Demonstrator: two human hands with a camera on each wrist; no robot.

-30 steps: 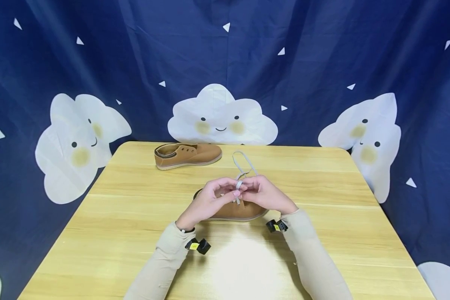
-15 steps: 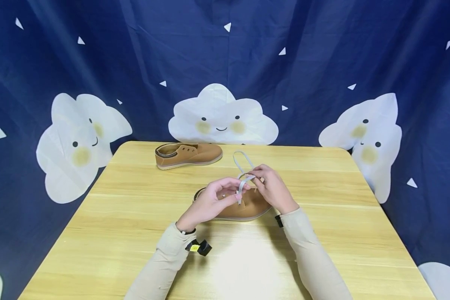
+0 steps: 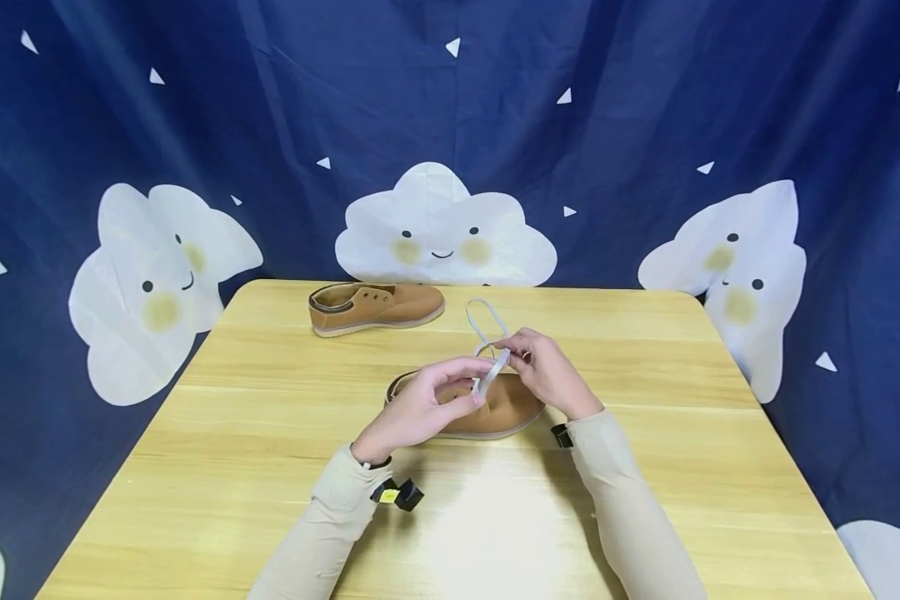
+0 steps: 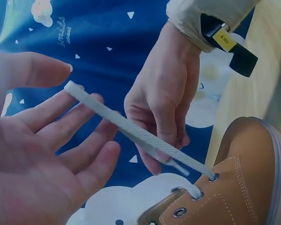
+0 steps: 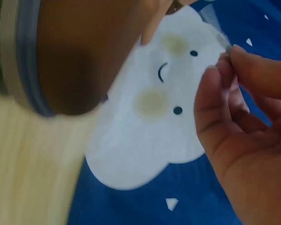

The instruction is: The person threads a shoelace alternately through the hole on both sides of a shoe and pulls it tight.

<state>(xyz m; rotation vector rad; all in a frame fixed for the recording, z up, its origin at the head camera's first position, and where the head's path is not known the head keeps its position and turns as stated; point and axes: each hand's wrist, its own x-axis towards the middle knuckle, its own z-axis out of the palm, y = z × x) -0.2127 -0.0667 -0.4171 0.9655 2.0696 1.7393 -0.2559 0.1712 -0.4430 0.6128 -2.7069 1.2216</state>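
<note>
Backdrop [image 4: 107,37]: dk blue w/ white clouds; script at upper L of L wrist view, too blurry to read for sure
Far shoe [image 3: 390,310]: brown, just L of & at ctr height in head view, upright on table [image 3: 232,467], same spot as 1 s ago
L wrist cam [image 3: 397,493]: lower ctr-L, yellow tag, print too small to read
L hand [image 3: 420,404]: below ctr, relaxed, fingers spread, thumb apart from index; lace bends at index fingertip, not gripped
Lace [image 3: 495,373]: pale grey, below ctr, thru 2 eyelets, strand btwn hands; straighter than 0.5 s ago, when it curved
Near shoe [image 3: 510,408]: brown, below ctr & a bit R, toe to R, partly behind L hand
R hand [image 3: 551,379]: R of ctr, thumb & index pinching lace; 1 s ago met L hand, now apart
R wrist cam [image 4: 228,43]: upper R of L wrist view, yellow tag, marks unclear; tag showed in head view 1 s ago, now hidden there
</note>
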